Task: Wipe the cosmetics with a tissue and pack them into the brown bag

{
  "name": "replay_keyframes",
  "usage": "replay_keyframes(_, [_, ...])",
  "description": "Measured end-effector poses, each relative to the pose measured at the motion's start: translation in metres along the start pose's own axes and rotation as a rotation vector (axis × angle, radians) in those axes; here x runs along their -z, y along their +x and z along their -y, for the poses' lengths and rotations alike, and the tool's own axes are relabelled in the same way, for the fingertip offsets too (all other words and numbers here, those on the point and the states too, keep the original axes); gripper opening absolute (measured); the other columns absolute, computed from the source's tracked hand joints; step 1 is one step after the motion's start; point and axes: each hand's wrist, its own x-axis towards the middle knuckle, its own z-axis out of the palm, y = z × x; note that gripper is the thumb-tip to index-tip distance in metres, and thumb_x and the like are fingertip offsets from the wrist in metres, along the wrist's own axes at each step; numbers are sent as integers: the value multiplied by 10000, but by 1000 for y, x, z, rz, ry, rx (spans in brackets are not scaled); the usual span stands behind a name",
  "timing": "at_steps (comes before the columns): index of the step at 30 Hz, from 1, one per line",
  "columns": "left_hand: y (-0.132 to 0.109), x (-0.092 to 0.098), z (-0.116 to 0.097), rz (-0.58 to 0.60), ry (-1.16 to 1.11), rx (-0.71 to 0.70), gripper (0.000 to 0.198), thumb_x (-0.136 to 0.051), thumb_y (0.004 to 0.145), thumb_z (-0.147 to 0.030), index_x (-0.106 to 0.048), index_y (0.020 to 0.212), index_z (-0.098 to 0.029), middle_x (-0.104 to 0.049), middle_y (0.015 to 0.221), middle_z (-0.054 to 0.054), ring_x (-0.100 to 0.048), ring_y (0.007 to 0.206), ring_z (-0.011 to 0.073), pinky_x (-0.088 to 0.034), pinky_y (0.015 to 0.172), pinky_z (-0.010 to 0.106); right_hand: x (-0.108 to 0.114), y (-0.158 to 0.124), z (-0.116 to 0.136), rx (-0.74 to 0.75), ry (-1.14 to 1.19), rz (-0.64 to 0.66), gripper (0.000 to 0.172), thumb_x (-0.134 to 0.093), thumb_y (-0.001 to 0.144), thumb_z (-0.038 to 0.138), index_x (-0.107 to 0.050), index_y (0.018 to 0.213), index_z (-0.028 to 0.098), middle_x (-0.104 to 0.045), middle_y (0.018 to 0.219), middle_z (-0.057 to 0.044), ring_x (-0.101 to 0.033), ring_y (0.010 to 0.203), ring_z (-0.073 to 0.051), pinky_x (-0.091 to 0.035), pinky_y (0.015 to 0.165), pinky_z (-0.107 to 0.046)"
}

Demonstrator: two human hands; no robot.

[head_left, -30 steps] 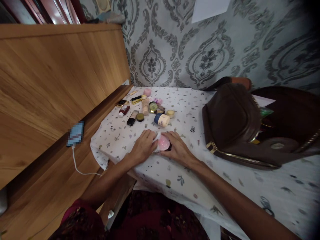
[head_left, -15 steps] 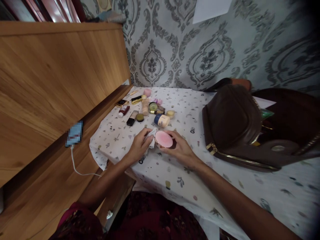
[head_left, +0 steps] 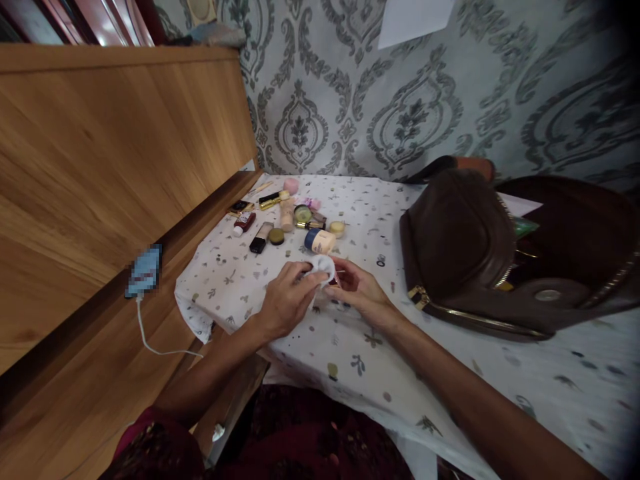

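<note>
My left hand is closed on a crumpled white tissue, which it presses against the compact. The pink round compact is held in the fingers of my right hand; it is turned edge-on and mostly hidden behind the tissue. Both hands meet just above the table's front part. Right beyond them lies a cream jar with a blue lid. Further back are a foundation bottle with a black cap, a small olive-lidded pot and a dark red bottle.
A large open brown leather bag stands on the right of the patterned tablecloth. More cosmetics lie at the back left, among them a pink round item. A phone on a white cable rests by the wooden panel at left.
My left hand has moved right and brought the tissue over the compact. The compact has turned from showing its pink face to edge-on. The view has shifted slightly.
</note>
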Motion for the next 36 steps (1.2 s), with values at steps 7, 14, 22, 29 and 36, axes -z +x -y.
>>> replay_keyframes(7, [7,-1,6,19,-235,138,282,-390,1009,-273,-596,1180,-184,-548,1030,85,-559,986,177,-484,871,311,8,1,-4,-16,62,90,791,-864,597,377,-543,1306,234,-652,1153,-84,-638,1034,-228,-518,947,-425])
replay_keyframes(14, [8,-5,10,49,-355,271,325,-375,1014,-303,-559,1257,-191,-583,1058,87,-569,1011,192,-481,916,341,4,0,-4,36,90,200,789,-812,673,457,-511,1373,253,-619,1285,-95,-608,1148,-247,-487,1007,-451])
replay_keyframes(22, [9,-7,4,77,-323,244,337,-378,1007,-284,-581,1256,-184,-576,1022,82,-582,949,183,-508,866,333,-10,-6,2,100,-36,81,663,-776,688,368,-511,1279,225,-622,1247,-87,-592,1160,-257,-497,992,-415])
replay_keyframes(29, [8,-7,10,85,-327,266,341,-373,1012,-320,-582,1251,-198,-601,1031,86,-585,991,202,-512,893,359,-19,-12,12,183,-210,51,645,-639,675,227,-444,1289,221,-610,1150,-62,-605,1019,-235,-526,827,-350])
replay_keyframes(36, [3,-15,8,95,-246,249,348,-387,998,-259,-584,1258,-139,-586,1010,89,-589,923,183,-510,844,316,-20,-15,5,100,-264,49,609,-560,700,222,-406,1289,220,-582,838,17,-546,690,-161,-445,620,-273])
